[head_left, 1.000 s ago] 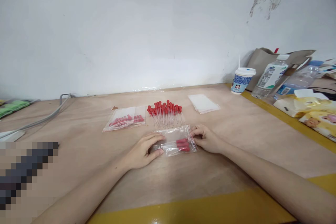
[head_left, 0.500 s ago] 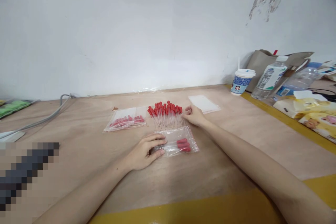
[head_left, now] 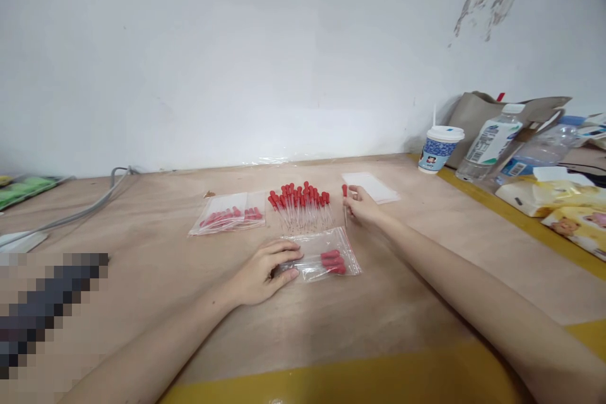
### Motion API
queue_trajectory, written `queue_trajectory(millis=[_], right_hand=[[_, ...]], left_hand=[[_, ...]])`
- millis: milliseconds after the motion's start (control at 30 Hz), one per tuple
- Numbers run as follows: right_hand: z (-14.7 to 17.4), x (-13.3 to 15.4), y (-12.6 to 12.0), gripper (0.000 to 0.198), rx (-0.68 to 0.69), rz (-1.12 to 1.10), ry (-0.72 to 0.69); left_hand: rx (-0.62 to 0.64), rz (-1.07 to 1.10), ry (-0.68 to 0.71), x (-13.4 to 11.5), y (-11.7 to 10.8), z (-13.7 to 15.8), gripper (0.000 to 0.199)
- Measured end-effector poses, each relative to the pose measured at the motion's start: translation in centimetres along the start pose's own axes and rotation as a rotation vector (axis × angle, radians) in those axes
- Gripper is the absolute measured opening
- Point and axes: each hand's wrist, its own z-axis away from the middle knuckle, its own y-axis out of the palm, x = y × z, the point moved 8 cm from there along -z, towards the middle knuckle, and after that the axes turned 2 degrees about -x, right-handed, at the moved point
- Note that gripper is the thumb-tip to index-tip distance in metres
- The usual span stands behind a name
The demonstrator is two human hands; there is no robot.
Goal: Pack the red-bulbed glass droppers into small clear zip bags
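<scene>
My right hand pinches one dropper with a red bulb at the top and a thin clear stem pointing down. It is just right of a pile of red-bulbed droppers fanned out on the table. My left hand lies on the left end of a clear zip-lock bag, fingers and thumb bent over it and holding it against the table. Inside that bag several droppers lie with their red bulbs toward the zip on the right. The stem ends are partly hidden by my left hand.
Filled zip-lock bags lie left of the pile. Flat white bags are stacked behind my right hand. At the right stand a paper cup, a water bottle and a tissue pack. A grey cable crosses the left side.
My right hand has moved slightly right, away from the pile, and now holds one dropper upright. My left hand stays on the bag. The view has shifted a little.
</scene>
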Motion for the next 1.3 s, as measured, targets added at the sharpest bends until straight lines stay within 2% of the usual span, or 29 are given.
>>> queue_trajectory(millis=[200,367,500,600,700,800,900,1033,1100,1233,1300], right_hand=[[5.0,-0.4,-2.2,0.059,0.032,-0.335,0.087],[7.6,-0.6,-2.7,0.049,-0.081,-0.524,0.081],[8.6,-1.0,-1.7,0.035,-0.016,-0.587,0.153],[8.8,-1.1,-1.7,0.025,0.072,-0.511,0.192],[8.6,-1.0,-1.9,0.023,0.201,-0.3,0.149],[8.4,-0.1,-2.0,0.025,0.297,-0.061,-0.007],[8.9,1.2,-1.8,0.027,0.326,0.156,-0.201],[9.9,2.7,-0.5,0.024,0.393,0.301,-0.399],[9.8,2.8,-0.1,0.023,0.39,0.296,-0.416],[8.7,1.6,0.0,0.02,0.277,0.224,-0.277],[8.6,1.6,0.2,0.018,0.229,0.206,-0.27]], left_hand=[[0.0,-0.009,0.009,0.3,0.2,0.1,0.032],[0.003,-0.024,0.001,0.4,0.1,0.1,0.033],[0.002,-0.054,-0.033,0.4,-0.1,0.0,0.038],[0.001,-0.064,-0.02,0.1,-0.2,0.0,0.037],[0.003,-0.055,-0.04,0.2,-0.3,0.0,0.037],[0.013,-0.049,-0.07,0.5,-0.1,0.1,0.037],[0.007,-0.049,-0.061,0.5,-0.1,0.1,0.038],[0.001,-0.041,-0.056,0.5,-0.1,0.0,0.038],[-0.002,-0.034,-0.049,0.4,-0.1,0.0,0.038],[-0.004,-0.025,-0.038,0.4,-0.1,0.0,0.037],[-0.012,-0.02,-0.03,0.4,-0.2,0.0,0.037]])
